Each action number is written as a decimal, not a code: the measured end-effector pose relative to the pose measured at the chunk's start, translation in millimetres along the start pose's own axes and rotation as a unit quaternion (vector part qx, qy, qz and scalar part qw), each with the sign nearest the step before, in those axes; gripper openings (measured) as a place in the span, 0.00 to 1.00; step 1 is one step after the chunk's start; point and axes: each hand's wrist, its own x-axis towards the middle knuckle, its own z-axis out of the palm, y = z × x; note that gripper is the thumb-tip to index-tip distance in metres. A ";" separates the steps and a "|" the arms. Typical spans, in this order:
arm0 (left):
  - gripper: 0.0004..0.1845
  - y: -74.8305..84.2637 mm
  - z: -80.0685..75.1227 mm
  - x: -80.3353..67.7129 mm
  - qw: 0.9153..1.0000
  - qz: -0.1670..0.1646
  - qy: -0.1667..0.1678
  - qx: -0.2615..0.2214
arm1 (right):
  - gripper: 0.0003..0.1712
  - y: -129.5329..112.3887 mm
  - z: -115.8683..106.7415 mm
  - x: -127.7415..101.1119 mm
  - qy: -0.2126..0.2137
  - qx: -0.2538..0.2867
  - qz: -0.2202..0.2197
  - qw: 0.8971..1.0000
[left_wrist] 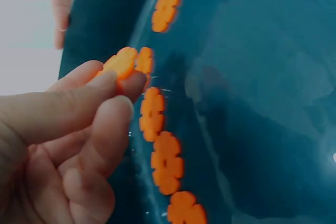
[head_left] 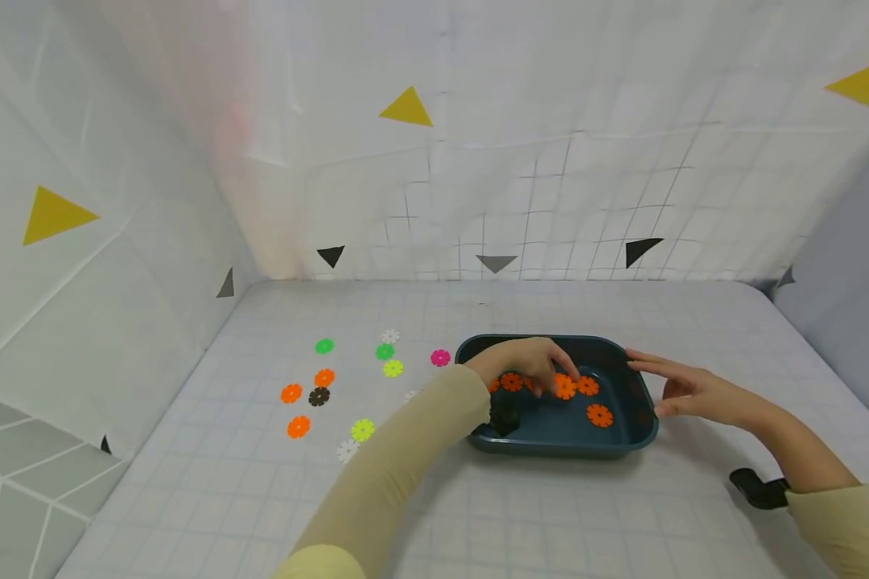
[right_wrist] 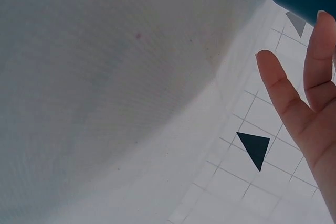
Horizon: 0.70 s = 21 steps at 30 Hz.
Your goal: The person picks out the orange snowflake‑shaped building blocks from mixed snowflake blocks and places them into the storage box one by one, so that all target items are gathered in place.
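Over the dark teal tray (head_left: 644, 438), the left hand (head_left: 529, 366) pinches an orange flower disc (left_wrist: 122, 62) between thumb and fingertips, just above the other orange discs (left_wrist: 167, 162) lying inside; at the tray's right rim, the right hand (head_left: 684, 388) rests with fingers straight; left of the tray, loose coloured discs (head_left: 324, 346) lie scattered on the white cloth (head_left: 550, 515).
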 end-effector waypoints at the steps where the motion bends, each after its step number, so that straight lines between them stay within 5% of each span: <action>1: 0.20 -0.7 1.4 1.3 1.000 -0.004 -0.001 0.010 | 0.34 -0.3 -0.1 0.0 0.000 0.001 -0.001 1.000; 21: 0.14 0.3 17.7 11.9 0.990 -0.068 -0.003 0.125 | 0.34 -1.0 -0.9 0.7 0.000 -0.007 -0.008 1.000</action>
